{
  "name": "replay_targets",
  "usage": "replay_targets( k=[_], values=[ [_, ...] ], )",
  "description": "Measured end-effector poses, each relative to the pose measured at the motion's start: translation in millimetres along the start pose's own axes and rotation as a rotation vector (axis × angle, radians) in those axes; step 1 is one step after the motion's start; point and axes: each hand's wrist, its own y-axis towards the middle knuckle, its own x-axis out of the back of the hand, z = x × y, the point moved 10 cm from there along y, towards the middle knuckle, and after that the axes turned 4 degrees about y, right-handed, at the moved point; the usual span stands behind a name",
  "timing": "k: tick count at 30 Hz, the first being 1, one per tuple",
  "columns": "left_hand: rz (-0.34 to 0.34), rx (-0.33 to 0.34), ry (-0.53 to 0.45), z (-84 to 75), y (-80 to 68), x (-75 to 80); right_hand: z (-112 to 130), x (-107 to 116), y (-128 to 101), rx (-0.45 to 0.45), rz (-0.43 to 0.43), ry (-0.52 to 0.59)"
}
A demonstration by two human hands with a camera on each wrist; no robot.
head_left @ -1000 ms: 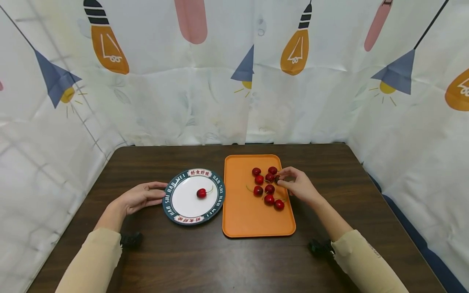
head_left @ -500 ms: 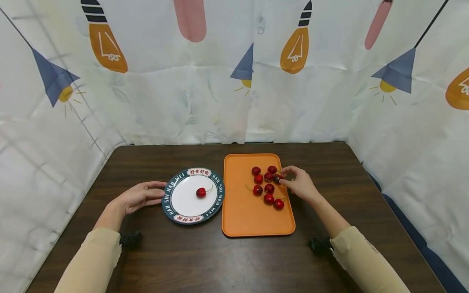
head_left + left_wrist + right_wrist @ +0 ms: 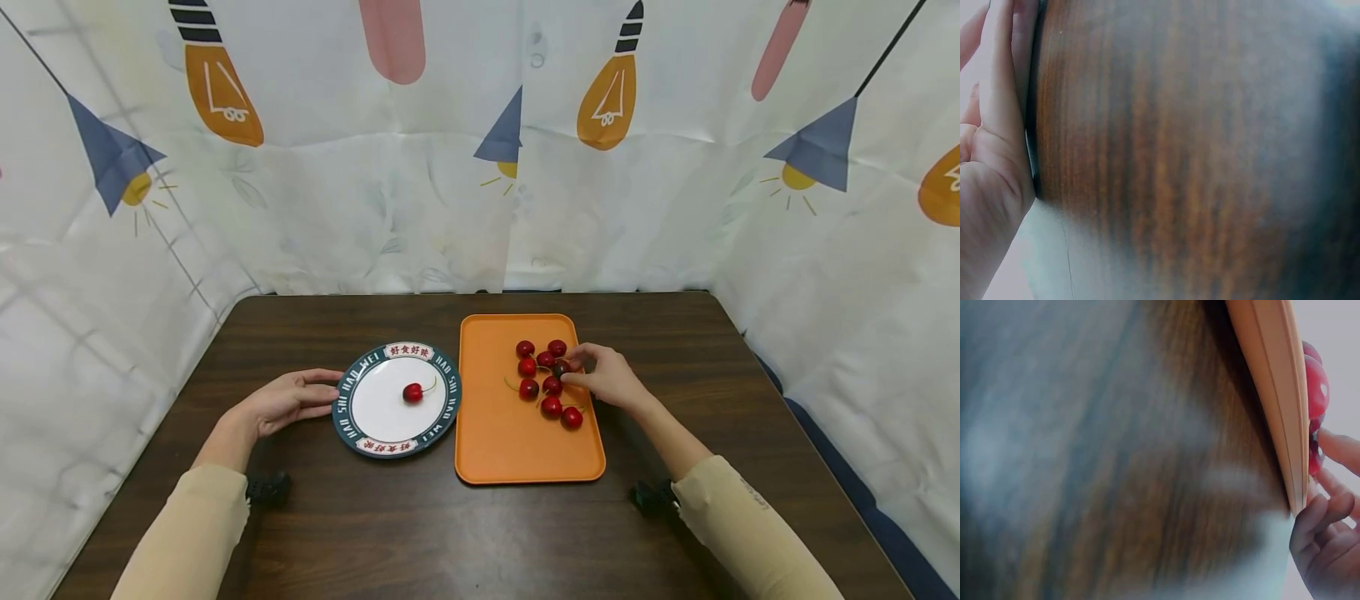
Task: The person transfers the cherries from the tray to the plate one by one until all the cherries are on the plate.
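Note:
My left hand [image 3: 288, 405] rests at the left rim of a round plate [image 3: 442, 427], fingers nearly straight. In the left wrist view, the left hand [image 3: 991, 156] lies along the left edge. A single red cherry [image 3: 412, 393] with a stem sits on the plate's white middle. Over the right edge of an orange tray [image 3: 495, 454], my right hand [image 3: 606, 375] pinches a dark cherry [image 3: 560, 367] between thumb and fingertips. Several other red cherries [image 3: 551, 407] lie around it on the tray. The right wrist view shows the right hand [image 3: 1332, 531] beside the cherries [image 3: 1316, 387].
Plate and tray stand side by side on a dark wooden table [image 3: 360, 533], almost touching. A white curtain [image 3: 450, 225] printed with lamps and bulbs hangs behind the table. Dark wrist cameras are strapped at both wrists.
My right hand has shifted slightly left, and the dark cherry at its fingertips has moved left too, closer to its neighbours. The left hand and the plate have stayed in place.

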Motion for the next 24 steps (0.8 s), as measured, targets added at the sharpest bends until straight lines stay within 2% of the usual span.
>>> replay_targets(
  k=[4,24],
  values=[
    [-0.001,-0.004,0.005,0.1,-0.1,0.3,3.2,-5.1,2.9,0.009,0.01,-0.058],
    [-0.006,-0.003,0.014,-2.4,-2.6,-0.9,7.9,-8.7,3.1,0.011,0.041,-0.046]
  ],
)
